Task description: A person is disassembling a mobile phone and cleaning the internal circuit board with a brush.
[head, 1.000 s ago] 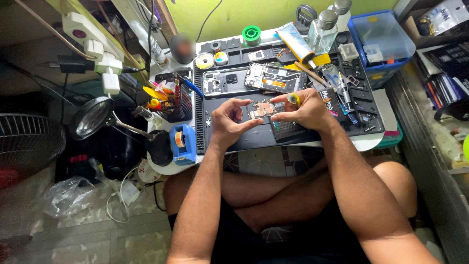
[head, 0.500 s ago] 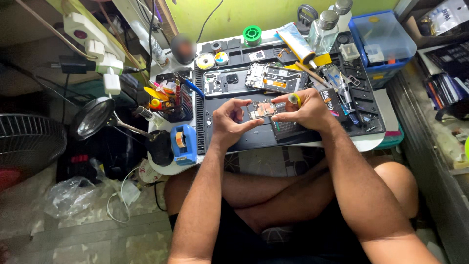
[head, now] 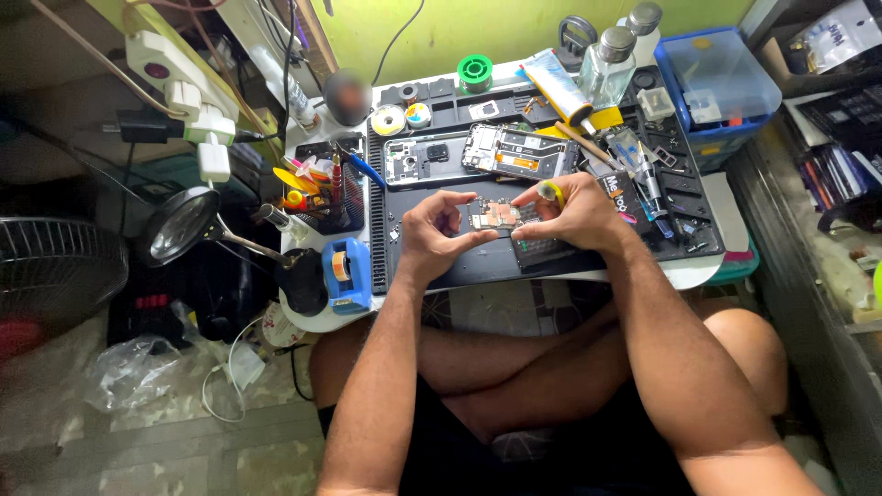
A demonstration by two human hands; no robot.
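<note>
Centre of frame: left hand (head: 432, 234) and right hand (head: 574, 216) both pinch a small circuit board (head: 494, 217) between fingertips, just above the black work mat (head: 478, 266). Left hand narrow, thumb and fingers closed on the board's left edge; right hand closed on its right edge, and a yellow ring-shaped thing (head: 551, 193) sits at the right fingers, too small to make out. Board's underside and right end are hidden by fingers. A dark ribbed block (head: 542, 248) under the right hand is mostly covered. Above the hands, two opened phone bodies (head: 478, 154) lie flat on the mat. Blue tape dispenser (head: 348, 273) at mat's lower left, magnifier lens (head: 181, 226) at left of frame, blue plastic bin (head: 717, 92) upper right. A round blurred object sits at the upper centre. Crossed legs fill the lower frame; forearms are cut off by the bottom edge.
</note>
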